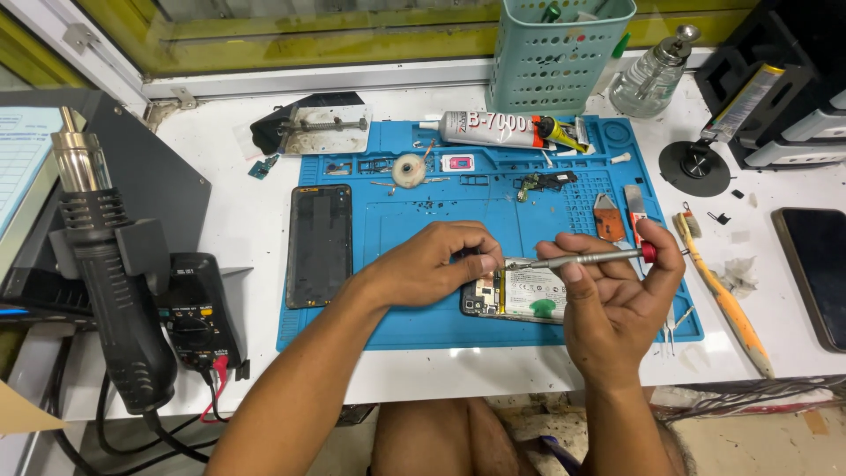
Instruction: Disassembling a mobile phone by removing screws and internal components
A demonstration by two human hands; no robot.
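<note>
Blue mat [423, 229] steadies our opened phone [520, 295]; right fingers [577, 269] clamp the screwdriver [582, 259] while left fingers [480, 262] pinch its tip, guiding it.

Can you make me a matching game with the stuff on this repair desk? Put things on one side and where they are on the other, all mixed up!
Things:
1. screwdriver
2. opened phone
3. toothbrush
4. heat gun

Places:
A. standing at the far left of the desk
B. lying on the white table, just right of the blue mat
C. held in the right hand
D. on the blue mat, under the left hand

Pairs: 1-C, 2-D, 3-B, 4-A
</note>
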